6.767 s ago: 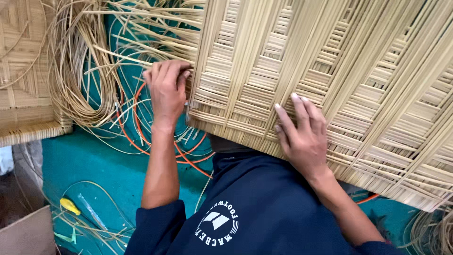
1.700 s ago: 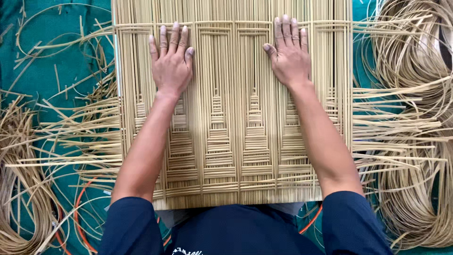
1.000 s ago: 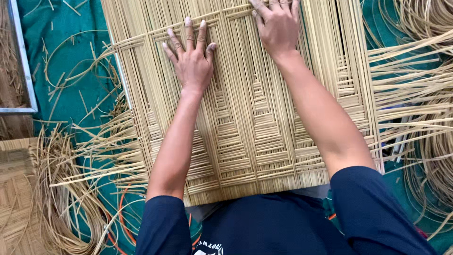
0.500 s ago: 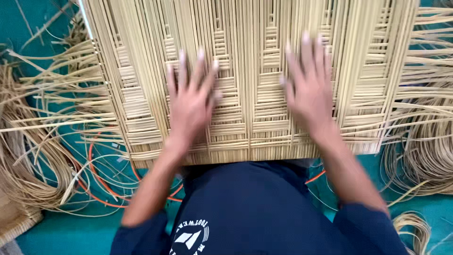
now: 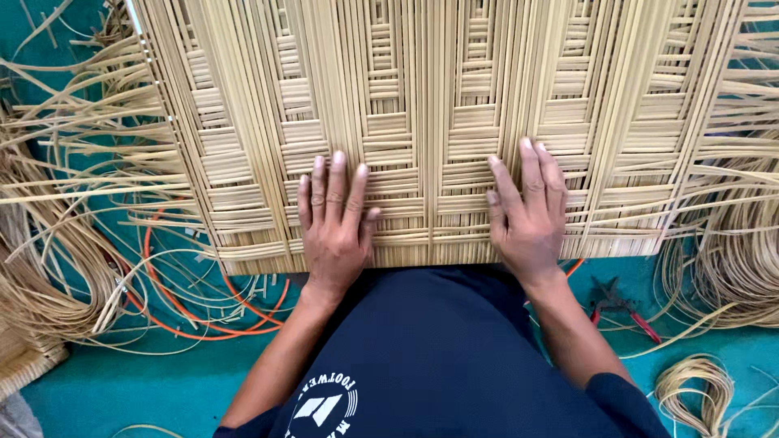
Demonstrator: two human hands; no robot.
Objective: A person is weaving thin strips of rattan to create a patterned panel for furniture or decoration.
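Observation:
A large woven rattan panel (image 5: 422, 97) lies flat on the teal floor and fills the upper part of the head view. My left hand (image 5: 334, 221) rests palm down on its near edge, fingers apart and pointing away from me. My right hand (image 5: 527, 212) presses flat on the same near edge, a little to the right, fingers spread. Neither hand holds anything. Loose strip ends stick out from both sides of the panel.
Coils of loose rattan strips (image 5: 57, 268) lie at the left, more rattan strips (image 5: 730, 251) at the right, and a small coil (image 5: 690, 389) sits at the lower right. An orange cord (image 5: 187, 316) loops on the floor. Red-handled pliers (image 5: 621, 304) lie by my right forearm.
Both hands have slid back along the panel from its far part to its near edge. The view has shifted, so the panel now sits squarely in front of me.

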